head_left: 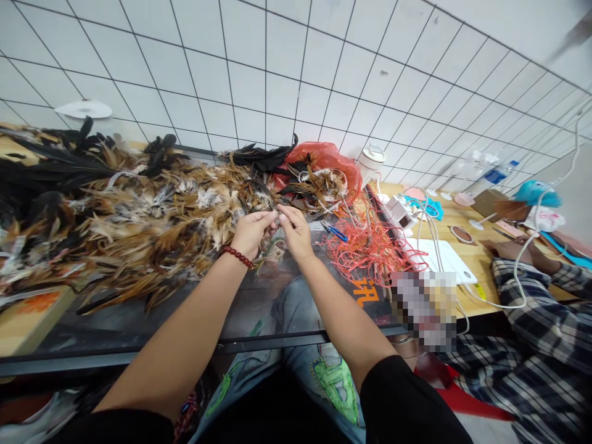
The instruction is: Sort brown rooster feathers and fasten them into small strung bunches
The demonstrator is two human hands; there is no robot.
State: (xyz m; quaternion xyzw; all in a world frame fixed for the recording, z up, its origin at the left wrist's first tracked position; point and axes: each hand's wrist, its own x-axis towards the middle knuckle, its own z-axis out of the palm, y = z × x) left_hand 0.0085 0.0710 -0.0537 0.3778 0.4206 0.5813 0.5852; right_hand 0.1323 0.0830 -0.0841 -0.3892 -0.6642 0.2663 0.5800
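My left hand (pixel 252 233) and my right hand (pixel 295 231) meet above a glass table top (pixel 139 320), fingers pinched together on a small dark item, likely a feather quill, too small to name surely. A dark red bead bracelet (pixel 237 256) circles my left wrist. A large heap of brown, black and white feathers (pixel 115 216) lies just left of and behind my hands. To the right of my right hand lies a tangle of red-orange strings (pixel 370 246) with blue-handled snips (pixel 335 232) at its near edge.
A red plastic bag (pixel 328 161) with more feathers sits at the back by a white cup (pixel 371 161). A person in a plaid sleeve (pixel 536 308) works at the wooden table on the right, among white cables (pixel 432 237) and a white board (pixel 444 256). A tiled wall rises behind.
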